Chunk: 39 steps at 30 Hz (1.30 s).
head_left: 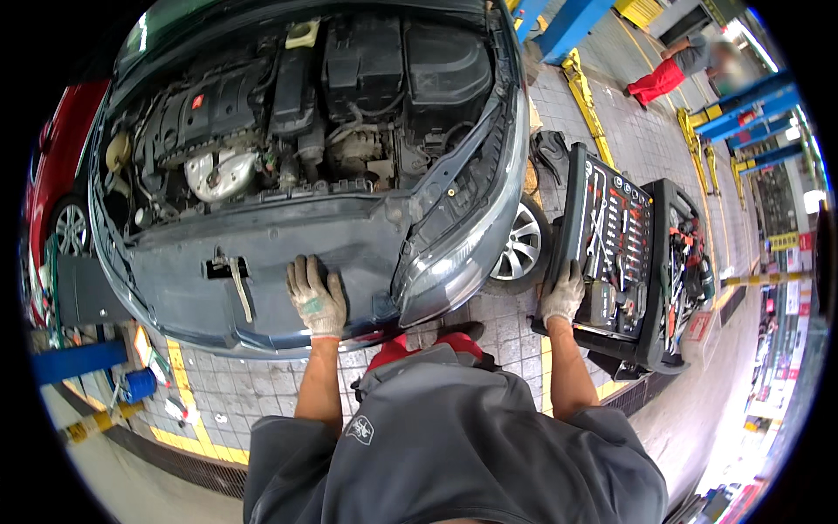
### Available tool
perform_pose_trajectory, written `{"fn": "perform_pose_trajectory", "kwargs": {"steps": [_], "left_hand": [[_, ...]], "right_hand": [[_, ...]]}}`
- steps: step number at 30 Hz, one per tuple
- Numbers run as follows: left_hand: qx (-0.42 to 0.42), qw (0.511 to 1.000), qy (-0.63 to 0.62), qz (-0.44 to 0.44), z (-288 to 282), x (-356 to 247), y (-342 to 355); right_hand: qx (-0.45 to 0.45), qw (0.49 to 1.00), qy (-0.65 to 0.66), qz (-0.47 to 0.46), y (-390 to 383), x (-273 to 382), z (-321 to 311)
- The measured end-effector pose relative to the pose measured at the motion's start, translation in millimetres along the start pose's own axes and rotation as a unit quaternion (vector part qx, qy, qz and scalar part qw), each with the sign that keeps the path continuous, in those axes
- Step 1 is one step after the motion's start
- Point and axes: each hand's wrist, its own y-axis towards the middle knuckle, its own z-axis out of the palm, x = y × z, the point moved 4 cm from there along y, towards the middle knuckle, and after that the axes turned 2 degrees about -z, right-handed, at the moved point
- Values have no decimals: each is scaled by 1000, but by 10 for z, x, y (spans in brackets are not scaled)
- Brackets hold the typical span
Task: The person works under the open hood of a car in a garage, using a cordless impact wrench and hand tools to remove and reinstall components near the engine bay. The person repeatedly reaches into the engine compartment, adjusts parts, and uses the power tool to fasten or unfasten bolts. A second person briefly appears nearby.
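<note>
My left hand (pixel 316 297), in a pale work glove, lies flat with fingers spread on the dark front panel (pixel 349 236) of a car whose engine bay is uncovered. Left of it, the hood latch (pixel 229 263) and a pale strap-like piece (pixel 242 295) show at a cutout in the panel. My right hand (pixel 564 293), gloved too, curls over the near end of the front edge of a pulled-out tool drawer (pixel 572 210). Wrenches (pixel 599 214), red-handled tools and a dark box (pixel 599 303) lie in the drawer.
The tool cart (pixel 655 349) carries pliers and other tools on top. A front wheel (pixel 524 244) stands between car and drawer. Yellow lift arms (pixel 587 105) and blue posts (pixel 576 26) rise beyond. A person in red trousers (pixel 656 83) is at far right; a red car (pixel 65 175) stands left.
</note>
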Motion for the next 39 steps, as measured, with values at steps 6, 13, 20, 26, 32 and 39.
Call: {"fn": "perform_pose_trajectory", "kwargs": {"steps": [6, 13, 20, 26, 32, 39], "left_hand": [[-2, 1000, -9, 11, 15, 9, 44], [-7, 999, -21, 36, 2, 33, 34], [-6, 999, -16, 43, 18, 35, 41], [-6, 998, 7, 66, 17, 34, 65], [-7, 998, 12, 58, 53, 95, 75], [21, 997, 70, 39, 141, 207, 70]], "right_hand": [[-1, 1000, -28, 5, -23, -301, 51], [26, 999, -25, 38, 25, -334, -2], [25, 998, 13, 55, -2, -269, -64], [20, 998, 22, 57, 55, -224, -24], [0, 997, 34, 71, 88, -80, -170], [44, 995, 36, 79, 25, 144, -486]]}}
